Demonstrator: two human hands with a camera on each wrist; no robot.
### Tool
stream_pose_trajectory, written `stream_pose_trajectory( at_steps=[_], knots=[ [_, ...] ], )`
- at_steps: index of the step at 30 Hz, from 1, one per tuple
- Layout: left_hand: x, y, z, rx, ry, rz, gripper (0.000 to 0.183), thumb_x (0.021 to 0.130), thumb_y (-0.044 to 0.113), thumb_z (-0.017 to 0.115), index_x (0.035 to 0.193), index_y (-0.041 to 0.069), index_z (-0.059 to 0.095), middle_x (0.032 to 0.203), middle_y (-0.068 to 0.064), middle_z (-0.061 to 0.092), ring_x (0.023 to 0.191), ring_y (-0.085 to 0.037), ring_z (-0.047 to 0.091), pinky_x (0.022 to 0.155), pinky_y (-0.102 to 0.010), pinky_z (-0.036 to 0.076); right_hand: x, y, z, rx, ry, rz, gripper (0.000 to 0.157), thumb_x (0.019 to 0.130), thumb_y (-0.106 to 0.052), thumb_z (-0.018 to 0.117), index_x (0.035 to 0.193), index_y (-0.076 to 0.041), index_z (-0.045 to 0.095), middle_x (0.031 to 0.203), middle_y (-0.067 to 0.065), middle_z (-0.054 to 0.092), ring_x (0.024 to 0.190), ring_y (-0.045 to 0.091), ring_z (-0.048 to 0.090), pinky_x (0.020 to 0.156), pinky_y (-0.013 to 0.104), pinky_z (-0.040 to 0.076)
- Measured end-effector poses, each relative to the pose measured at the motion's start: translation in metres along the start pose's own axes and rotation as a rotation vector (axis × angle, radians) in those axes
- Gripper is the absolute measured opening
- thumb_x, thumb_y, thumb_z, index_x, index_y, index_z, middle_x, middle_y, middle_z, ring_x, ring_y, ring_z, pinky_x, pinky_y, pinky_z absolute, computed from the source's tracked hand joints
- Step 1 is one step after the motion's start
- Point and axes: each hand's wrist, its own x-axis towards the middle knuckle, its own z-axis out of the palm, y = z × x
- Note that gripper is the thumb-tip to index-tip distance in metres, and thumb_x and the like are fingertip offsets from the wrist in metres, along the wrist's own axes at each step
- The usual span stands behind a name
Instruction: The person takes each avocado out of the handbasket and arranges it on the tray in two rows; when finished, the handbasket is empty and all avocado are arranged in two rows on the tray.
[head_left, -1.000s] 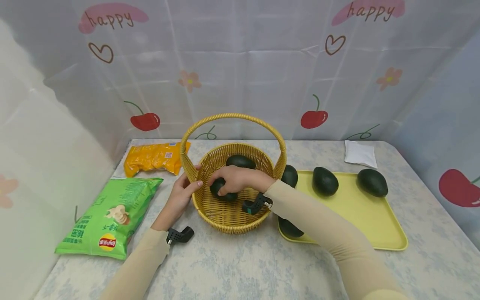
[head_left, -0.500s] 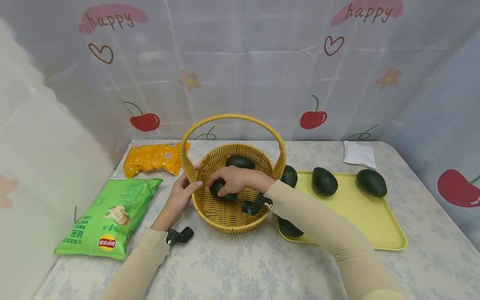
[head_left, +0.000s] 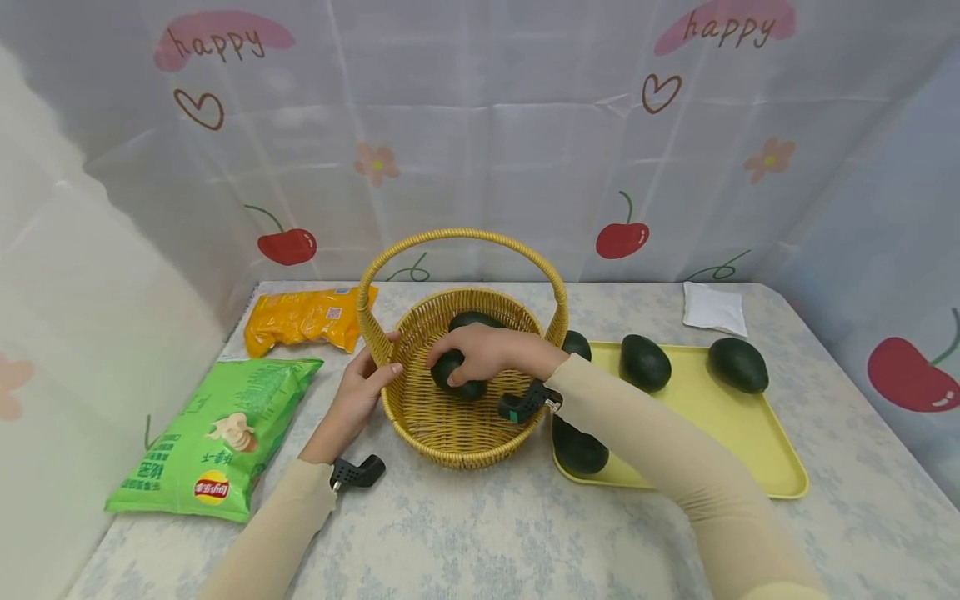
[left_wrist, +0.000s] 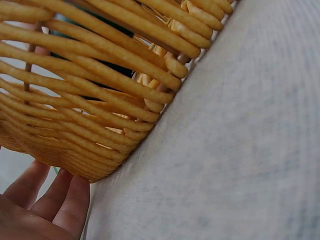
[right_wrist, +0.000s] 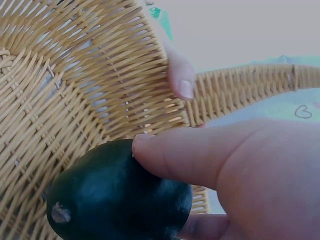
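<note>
My left hand [head_left: 365, 383] grips the left side of a yellow wicker basket [head_left: 461, 458], thumb over the rim near the handle's foot. In the left wrist view its fingertips [left_wrist: 72, 205] lie against the outer weave. Inside the basket my right hand [head_left: 487, 350] holds a dark green avocado [head_left: 459, 379] close over the woven bottom. The right wrist view shows the thumb [right_wrist: 175, 155] across this avocado [right_wrist: 115, 195], with a finger partly visible below. Behind the hand lies another avocado [head_left: 472, 318], partly hidden by it.
A yellow tray [head_left: 720, 417] to the right bears several avocados, such as one [head_left: 645, 363] at its back; the right sleeve overlaps it. At left lie a green chip bag [head_left: 217, 433] and an orange packet [head_left: 303, 319]. A white pouch [head_left: 714, 308] sits back right.
My right hand and the avocado in it have shifted slightly right within the basket, covering more of the avocado behind. My left hand stays at the rim.
</note>
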Motion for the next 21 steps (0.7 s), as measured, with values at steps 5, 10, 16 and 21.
stream_pose_trajectory(
  at_steps=[5, 10, 16, 21],
  knots=[
    [0.000, 0.000, 0.000, -0.016, 0.000, -0.002, 0.054, 0.102, 0.006, 0.055, 0.153, 0.010, 0.040, 0.157, -0.016, 0.041, 0.137, -0.027, 0.043, 0.092, -0.016, 0.048, -0.019, -0.001, -0.009, -0.010, 0.002, -0.020, 0.046, 0.100, -0.022, 0.064, 0.146, -0.019, 0.057, 0.150, 0.005, 0.055, 0.139, 0.029, 0.050, 0.108, 0.045, 0.048],
    [-0.001, 0.001, 0.000, -0.001, 0.004, -0.009, 0.055, 0.101, 0.008, 0.056, 0.154, 0.011, 0.041, 0.158, -0.014, 0.040, 0.134, -0.024, 0.044, 0.092, -0.017, 0.048, -0.047, -0.004, -0.017, -0.022, 0.022, -0.050, 0.043, 0.100, -0.023, 0.064, 0.143, -0.022, 0.060, 0.148, 0.004, 0.057, 0.138, 0.030, 0.051, 0.106, 0.045, 0.049],
    [-0.001, 0.002, -0.001, 0.021, 0.006, -0.007, 0.054, 0.102, 0.011, 0.057, 0.154, 0.011, 0.041, 0.157, -0.015, 0.041, 0.127, -0.016, 0.047, 0.092, -0.017, 0.048, -0.078, -0.002, -0.022, -0.031, 0.043, -0.107, 0.041, 0.099, -0.022, 0.065, 0.140, -0.023, 0.061, 0.146, 0.001, 0.059, 0.138, 0.024, 0.052, 0.108, 0.043, 0.047],
    [-0.001, 0.001, 0.000, 0.019, 0.006, -0.008, 0.054, 0.102, 0.009, 0.056, 0.154, 0.012, 0.041, 0.155, -0.014, 0.043, 0.124, -0.015, 0.048, 0.090, -0.018, 0.049, -0.109, 0.002, -0.023, -0.001, 0.079, -0.174, 0.041, 0.098, -0.019, 0.066, 0.138, -0.019, 0.063, 0.140, 0.000, 0.062, 0.129, 0.020, 0.056, 0.102, 0.039, 0.049]
  ],
)
